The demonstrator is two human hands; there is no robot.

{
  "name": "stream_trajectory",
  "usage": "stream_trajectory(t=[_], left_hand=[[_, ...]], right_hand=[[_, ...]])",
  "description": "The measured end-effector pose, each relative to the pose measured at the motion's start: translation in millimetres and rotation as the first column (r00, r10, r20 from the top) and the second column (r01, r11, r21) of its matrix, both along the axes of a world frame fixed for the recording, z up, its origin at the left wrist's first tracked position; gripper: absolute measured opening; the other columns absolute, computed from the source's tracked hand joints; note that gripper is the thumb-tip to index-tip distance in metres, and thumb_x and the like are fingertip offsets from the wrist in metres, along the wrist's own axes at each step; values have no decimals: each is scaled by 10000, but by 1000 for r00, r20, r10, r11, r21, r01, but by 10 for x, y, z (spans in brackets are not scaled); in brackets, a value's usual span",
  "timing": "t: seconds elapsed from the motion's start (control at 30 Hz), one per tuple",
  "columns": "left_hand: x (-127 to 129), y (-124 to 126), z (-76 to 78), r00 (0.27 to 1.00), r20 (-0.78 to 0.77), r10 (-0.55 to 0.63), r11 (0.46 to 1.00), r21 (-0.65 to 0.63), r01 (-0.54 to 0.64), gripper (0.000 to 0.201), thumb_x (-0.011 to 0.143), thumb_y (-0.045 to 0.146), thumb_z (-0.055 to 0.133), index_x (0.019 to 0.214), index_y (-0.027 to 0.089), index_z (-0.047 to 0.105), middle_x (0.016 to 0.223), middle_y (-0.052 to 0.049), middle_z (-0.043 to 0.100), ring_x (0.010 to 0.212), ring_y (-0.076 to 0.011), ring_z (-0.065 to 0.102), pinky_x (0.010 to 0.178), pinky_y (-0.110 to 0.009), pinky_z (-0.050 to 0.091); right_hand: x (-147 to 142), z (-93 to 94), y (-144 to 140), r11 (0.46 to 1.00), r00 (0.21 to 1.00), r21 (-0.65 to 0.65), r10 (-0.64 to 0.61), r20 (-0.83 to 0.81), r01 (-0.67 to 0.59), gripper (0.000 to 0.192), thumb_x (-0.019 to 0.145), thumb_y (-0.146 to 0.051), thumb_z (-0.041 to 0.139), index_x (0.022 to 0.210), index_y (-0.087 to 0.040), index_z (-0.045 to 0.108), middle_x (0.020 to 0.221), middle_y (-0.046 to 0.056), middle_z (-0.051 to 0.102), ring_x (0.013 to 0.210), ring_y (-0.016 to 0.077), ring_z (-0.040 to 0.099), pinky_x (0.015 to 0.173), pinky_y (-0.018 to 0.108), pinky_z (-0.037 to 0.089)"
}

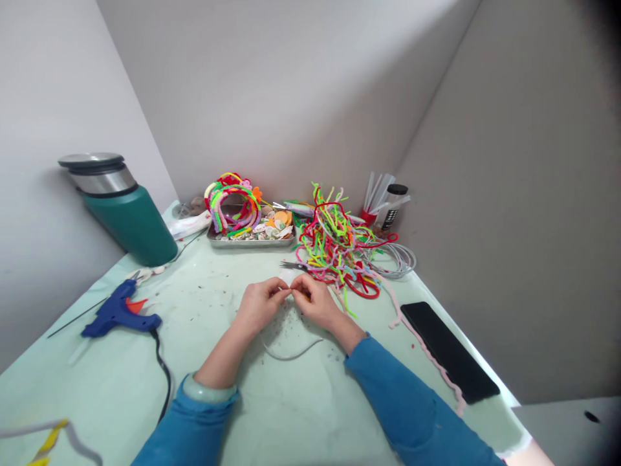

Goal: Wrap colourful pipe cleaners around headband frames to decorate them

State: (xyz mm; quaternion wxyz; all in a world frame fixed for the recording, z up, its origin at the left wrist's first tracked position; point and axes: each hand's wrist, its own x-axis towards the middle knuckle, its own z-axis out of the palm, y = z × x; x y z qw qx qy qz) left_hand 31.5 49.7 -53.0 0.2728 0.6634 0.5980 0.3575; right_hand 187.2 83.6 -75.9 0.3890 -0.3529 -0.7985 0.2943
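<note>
My left hand (262, 303) and my right hand (314, 301) meet over the middle of the table, fingertips pinched together and almost touching. Whatever lies between them is too small to make out; a speck of dark yellow shows by the right fingers. Below the hands a thin grey cord (291, 357) curves on the tabletop, its left end running up toward my left wrist. Just beyond my fingers lie scissors (293, 266), partly hidden by a tangle of coloured pipe cleaners (334, 236).
A blue glue gun (119, 312) lies left, near a green bottle (133, 223). At the back, a metal tray (252, 243) holds small flat pieces and pipe-cleaner rings (233, 206). Coiled grey cord (405, 260), a black phone (449, 353) and a pink strand (427, 353) lie right.
</note>
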Motion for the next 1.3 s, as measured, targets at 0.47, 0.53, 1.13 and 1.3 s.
stream_trajectory(t=[0.47, 0.53, 1.13, 1.3], left_hand=[[-6, 19, -52, 982, 187, -36, 984, -162, 67, 310, 743, 415, 478, 794, 142, 613, 586, -3, 606, 424, -81, 428, 423, -195, 314], [-9, 14, -29, 984, 172, -40, 984, -166, 69, 328, 749, 430, 464, 759, 140, 619, 610, -13, 622, 427, -81, 428, 429, -196, 318], [-15, 9, -39, 971, 238, 22, 970, -240, 37, 280, 716, 417, 508, 652, 153, 577, 520, 15, 578, 367, -71, 391, 390, -202, 284], [-5, 39, -98, 965, 259, 31, 977, -212, 25, 297, 711, 430, 510, 668, 144, 579, 591, -10, 619, 383, -67, 409, 403, -197, 303]], right_hand=[[8, 6, -14, 1000, 1000, 25, 13, -4, -13, 80, 782, -168, 474, 824, -181, 541, 703, -7, 568, 603, 112, 493, 539, 217, 356], [6, 5, -13, 999, 1000, 35, 7, 1, -7, 80, 777, -161, 475, 819, -181, 540, 705, -6, 569, 601, 112, 490, 536, 217, 352], [0, 5, -48, 998, 999, 38, 42, 23, -43, 93, 782, -147, 471, 853, -183, 520, 705, -14, 571, 587, 103, 491, 541, 214, 344], [1, -7, -37, 999, 999, 35, 29, 26, -30, 90, 783, -146, 472, 850, -180, 521, 694, -14, 571, 580, 102, 487, 541, 213, 345]])
